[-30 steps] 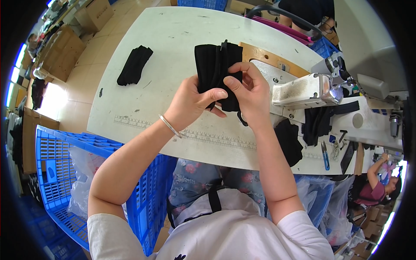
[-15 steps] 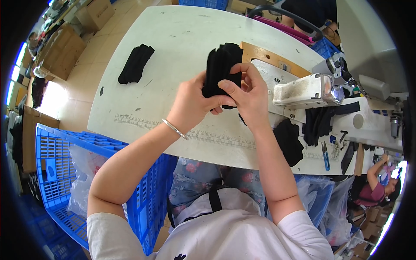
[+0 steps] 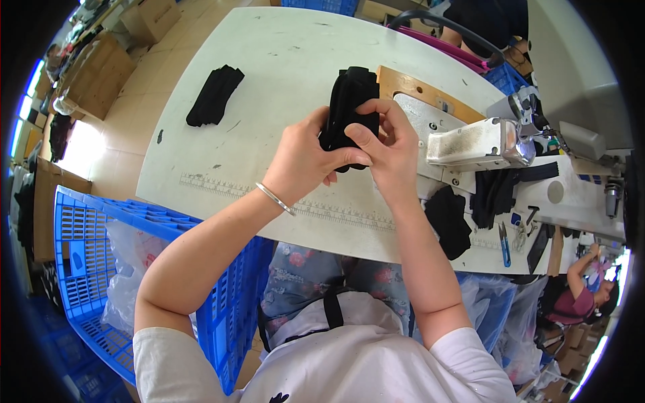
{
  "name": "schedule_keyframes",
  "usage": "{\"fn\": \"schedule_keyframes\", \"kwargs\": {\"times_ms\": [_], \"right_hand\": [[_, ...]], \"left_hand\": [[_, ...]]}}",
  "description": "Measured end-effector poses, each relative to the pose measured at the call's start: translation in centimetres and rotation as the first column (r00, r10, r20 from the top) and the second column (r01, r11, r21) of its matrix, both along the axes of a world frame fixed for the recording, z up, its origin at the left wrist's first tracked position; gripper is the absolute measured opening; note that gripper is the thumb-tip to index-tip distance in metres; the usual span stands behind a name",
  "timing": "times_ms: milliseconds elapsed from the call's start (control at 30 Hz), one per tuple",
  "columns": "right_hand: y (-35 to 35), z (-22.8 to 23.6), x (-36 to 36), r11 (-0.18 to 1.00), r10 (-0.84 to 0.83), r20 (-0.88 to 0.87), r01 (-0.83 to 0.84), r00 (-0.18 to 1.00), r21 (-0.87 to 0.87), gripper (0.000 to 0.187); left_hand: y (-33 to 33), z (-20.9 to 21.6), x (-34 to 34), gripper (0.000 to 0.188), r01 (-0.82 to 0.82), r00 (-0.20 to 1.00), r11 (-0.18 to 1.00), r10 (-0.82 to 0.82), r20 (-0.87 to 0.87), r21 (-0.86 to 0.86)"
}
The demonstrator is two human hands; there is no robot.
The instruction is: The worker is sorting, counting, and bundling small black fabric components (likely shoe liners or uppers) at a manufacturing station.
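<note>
Between my hands, above the white table [image 3: 269, 74], is a stack of black fabric pieces [image 3: 353, 91], held roughly upright. My left hand [image 3: 304, 151] is closed round its left and lower side, the thumb pointing right across the bottom. On its right side my right hand [image 3: 391, 141] grips it, thumb on the near face and fingers bent behind the edge. The separate layers show at the stack's top and left edge. A second bundle of black fabric [image 3: 215, 95] lies apart on the table at the left.
A sewing machine [image 3: 480, 144] stands right of my hands, beside a wooden strip [image 3: 410, 86]. More black fabric [image 3: 448, 221] and blue thread snips [image 3: 504, 243] lie near the table's right front. A blue crate [image 3: 87, 269] stands at the lower left. Other people are at the right and top.
The stack and both hands have shifted very slightly right. Its layers have moved a little at the top and left edge; both hands keep their hold.
</note>
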State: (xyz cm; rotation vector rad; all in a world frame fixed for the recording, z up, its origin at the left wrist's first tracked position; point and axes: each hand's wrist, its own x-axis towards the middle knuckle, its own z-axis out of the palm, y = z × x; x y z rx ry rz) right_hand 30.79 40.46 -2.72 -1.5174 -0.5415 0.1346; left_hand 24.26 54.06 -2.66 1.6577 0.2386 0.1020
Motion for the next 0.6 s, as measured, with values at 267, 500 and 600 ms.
{"fn": "schedule_keyframes", "kwargs": {"times_ms": [267,500,600], "right_hand": [[-0.2,-0.7,0.5,0.998,-0.01,0.012,0.01,1.0,-0.061,0.038],[0.4,-0.4,-0.1,0.999,-0.033,0.0,0.033,0.999,-0.008,0.029],[0.7,-0.6,-0.5,0.995,-0.093,0.047,0.091,0.995,0.041,0.024]], "left_hand": [[-0.2,0.1,0.0,0.062,0.028,0.999,0.997,-0.03,0.03,0.071],[-0.2,-0.3,0.0,0.071,0.029,0.997,1.0,-0.029,0.068,0.001],[-0.1,-0.5,0.0,0.075,0.03,0.996,0.999,-0.028,0.082,-0.015]]}}
